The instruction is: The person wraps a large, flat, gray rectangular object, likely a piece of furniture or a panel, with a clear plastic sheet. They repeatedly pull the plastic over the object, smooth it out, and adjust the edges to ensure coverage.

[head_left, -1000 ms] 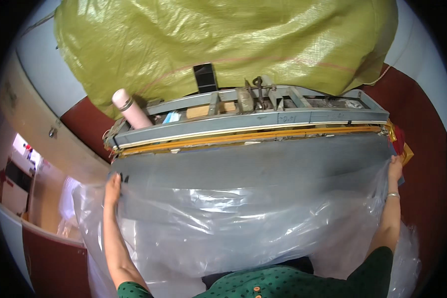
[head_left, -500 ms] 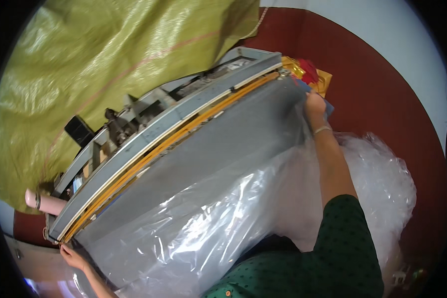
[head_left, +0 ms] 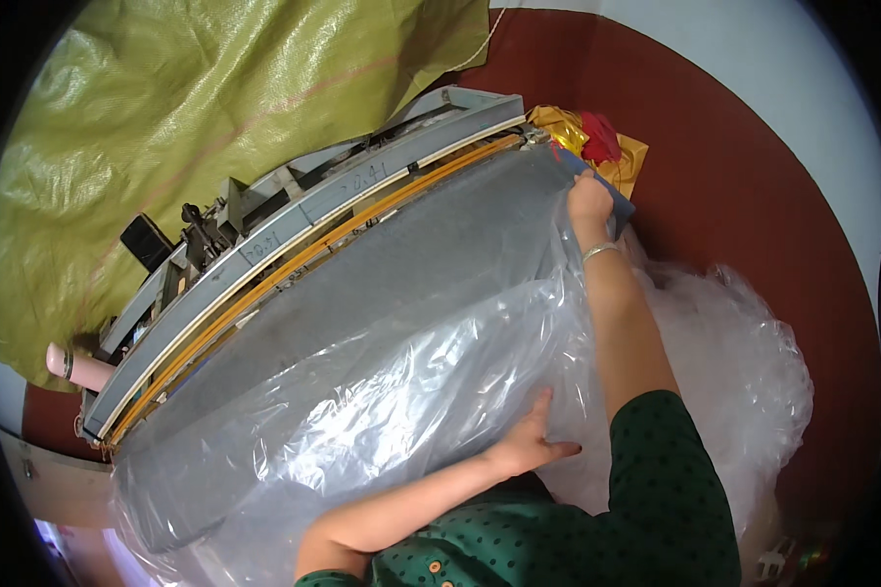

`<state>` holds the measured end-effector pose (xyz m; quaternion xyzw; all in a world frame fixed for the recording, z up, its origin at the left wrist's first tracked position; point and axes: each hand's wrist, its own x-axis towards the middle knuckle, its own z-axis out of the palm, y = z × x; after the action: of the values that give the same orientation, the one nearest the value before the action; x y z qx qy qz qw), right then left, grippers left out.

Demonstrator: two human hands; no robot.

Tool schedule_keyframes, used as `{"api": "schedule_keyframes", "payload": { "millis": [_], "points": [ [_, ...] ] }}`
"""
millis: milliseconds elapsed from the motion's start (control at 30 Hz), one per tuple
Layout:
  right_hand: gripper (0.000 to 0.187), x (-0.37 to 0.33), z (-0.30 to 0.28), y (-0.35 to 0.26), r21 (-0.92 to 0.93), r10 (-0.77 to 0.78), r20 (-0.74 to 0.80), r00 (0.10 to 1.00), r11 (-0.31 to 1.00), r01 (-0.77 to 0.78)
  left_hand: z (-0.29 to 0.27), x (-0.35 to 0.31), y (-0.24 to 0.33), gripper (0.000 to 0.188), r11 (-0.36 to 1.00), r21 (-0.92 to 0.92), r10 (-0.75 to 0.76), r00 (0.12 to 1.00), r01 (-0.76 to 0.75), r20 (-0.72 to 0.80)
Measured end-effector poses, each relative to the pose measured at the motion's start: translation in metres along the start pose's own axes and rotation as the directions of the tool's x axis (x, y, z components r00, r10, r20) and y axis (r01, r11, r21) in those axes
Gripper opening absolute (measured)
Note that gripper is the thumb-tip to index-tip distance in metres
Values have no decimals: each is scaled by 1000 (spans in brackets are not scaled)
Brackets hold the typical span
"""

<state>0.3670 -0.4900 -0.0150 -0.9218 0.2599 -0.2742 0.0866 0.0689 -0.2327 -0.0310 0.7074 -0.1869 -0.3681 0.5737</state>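
Observation:
Clear plastic sheeting (head_left: 401, 391) lies loosely over the front of a long, dark grey surface (head_left: 392, 264). At the far right corner of that surface, my right hand (head_left: 590, 207) is closed on the edge of the sheeting, whose folds run up to it. A flat blue piece (head_left: 617, 196) shows just beside that hand. My left hand (head_left: 529, 442) rests on the sheeting close to my body, fingers apart and holding nothing. The left forearm crosses in front of me from the lower left.
A long grey metal frame (head_left: 313, 210) with orange strips (head_left: 343, 235) runs behind the grey surface. A pink bottle (head_left: 80, 368) and black phone (head_left: 147, 243) sit along it. Yellow woven tarp (head_left: 215, 108) hangs behind. Gold and red cloth (head_left: 597, 137) lies at the right end; bunched plastic (head_left: 734, 362) lies right.
My left hand has left the frame's near left end and moved right onto the sheeting by my body. My right hand keeps its grip at the far corner. The view has shifted slightly.

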Motion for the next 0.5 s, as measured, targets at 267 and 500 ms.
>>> {"api": "schedule_keyframes", "payload": {
  "millis": [267,500],
  "points": [
    [28,8,-4,24,-43,-65,97,993,997,69,-103,-112,51,16,860,-148,508,842,-487,180],
    [28,1,-5,17,-13,-132,127,983,991,134,-166,-302,-15,8,531,-7,138,95,-847,-986]
  ]
}}
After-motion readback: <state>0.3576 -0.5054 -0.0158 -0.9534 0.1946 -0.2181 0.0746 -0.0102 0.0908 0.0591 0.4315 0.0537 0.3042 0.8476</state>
